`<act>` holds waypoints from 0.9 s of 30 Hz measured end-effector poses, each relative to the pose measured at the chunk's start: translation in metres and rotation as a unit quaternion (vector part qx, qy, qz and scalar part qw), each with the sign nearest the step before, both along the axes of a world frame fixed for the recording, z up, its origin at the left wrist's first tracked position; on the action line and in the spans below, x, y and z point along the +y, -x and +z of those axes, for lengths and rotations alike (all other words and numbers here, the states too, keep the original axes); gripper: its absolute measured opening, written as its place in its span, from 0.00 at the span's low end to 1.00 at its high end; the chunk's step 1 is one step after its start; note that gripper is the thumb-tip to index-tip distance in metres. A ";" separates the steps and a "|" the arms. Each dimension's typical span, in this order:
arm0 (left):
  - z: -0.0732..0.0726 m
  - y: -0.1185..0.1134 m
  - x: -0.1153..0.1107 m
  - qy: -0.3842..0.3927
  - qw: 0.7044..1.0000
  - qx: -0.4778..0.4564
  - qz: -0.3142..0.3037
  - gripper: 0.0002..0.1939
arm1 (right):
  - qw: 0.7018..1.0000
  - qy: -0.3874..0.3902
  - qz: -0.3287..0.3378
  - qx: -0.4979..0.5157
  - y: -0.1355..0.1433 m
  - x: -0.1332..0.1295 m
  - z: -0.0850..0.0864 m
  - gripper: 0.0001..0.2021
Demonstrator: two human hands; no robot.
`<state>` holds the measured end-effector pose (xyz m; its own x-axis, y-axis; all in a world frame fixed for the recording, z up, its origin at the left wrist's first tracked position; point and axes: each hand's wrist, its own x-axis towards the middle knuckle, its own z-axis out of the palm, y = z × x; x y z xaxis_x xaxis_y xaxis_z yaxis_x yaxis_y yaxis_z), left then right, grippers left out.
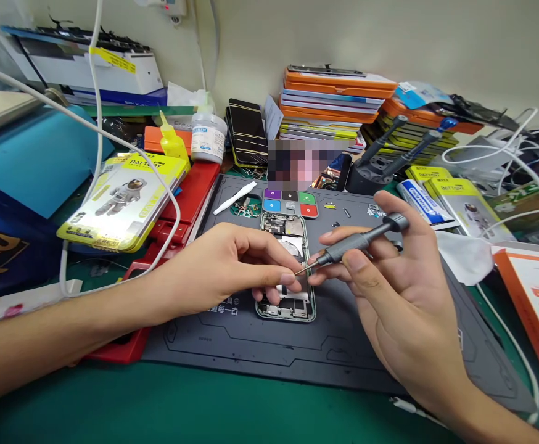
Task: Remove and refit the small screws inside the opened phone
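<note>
A grey precision screwdriver (357, 243) is held in my right hand (396, 290), its shaft slanting down to the left. The cap end rests against a raised finger. At the bit's tip, my left hand (237, 265) has thumb and index finger pinched together. Whatever lies between them is too small or hidden to make out. Beneath both hands lies an opened phone (285, 313) with its inner parts exposed; fingers cover part of its middle. Just beyond its top edge is a colour-blocked tray (290, 203) in purple, black, green, blue and red.
A grey work mat (251, 345) covers the green table. A white pry tool (235, 198) and small loose parts (347, 213) lie on it. Battery boxes (126, 197) and a red holder (195, 191) stand left. A screwdriver stand (375, 176) is behind, and white cables hang left.
</note>
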<state>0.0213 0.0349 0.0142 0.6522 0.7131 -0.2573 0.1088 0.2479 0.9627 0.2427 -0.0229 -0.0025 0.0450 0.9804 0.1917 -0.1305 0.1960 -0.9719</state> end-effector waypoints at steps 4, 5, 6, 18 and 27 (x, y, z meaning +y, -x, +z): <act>0.000 0.001 -0.001 -0.002 1.000 0.006 -0.004 0.04 | 1.000 0.009 -0.001 0.004 0.001 0.000 0.002 0.26; 0.000 0.001 -0.001 -0.003 1.000 0.007 -0.005 0.04 | 1.000 0.009 -0.002 0.003 0.001 0.000 0.002 0.26; 0.000 0.001 -0.001 -0.005 1.000 0.007 -0.006 0.04 | 1.000 0.010 -0.003 0.002 0.001 0.000 0.002 0.26; -0.001 0.002 -0.001 -0.006 1.000 0.009 -0.007 0.04 | 0.999 0.021 -0.024 -0.019 0.001 0.000 0.005 0.26; -0.001 0.000 -0.001 0.003 1.000 0.011 -0.008 0.04 | 0.999 0.034 -0.028 -0.024 0.001 0.003 0.005 0.24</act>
<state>0.0209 0.0337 0.0130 0.6581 0.7001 -0.2770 0.1347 0.2526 0.9582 0.2420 -0.0199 0.0029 0.0929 0.9874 0.1279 -0.0732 0.1349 -0.9882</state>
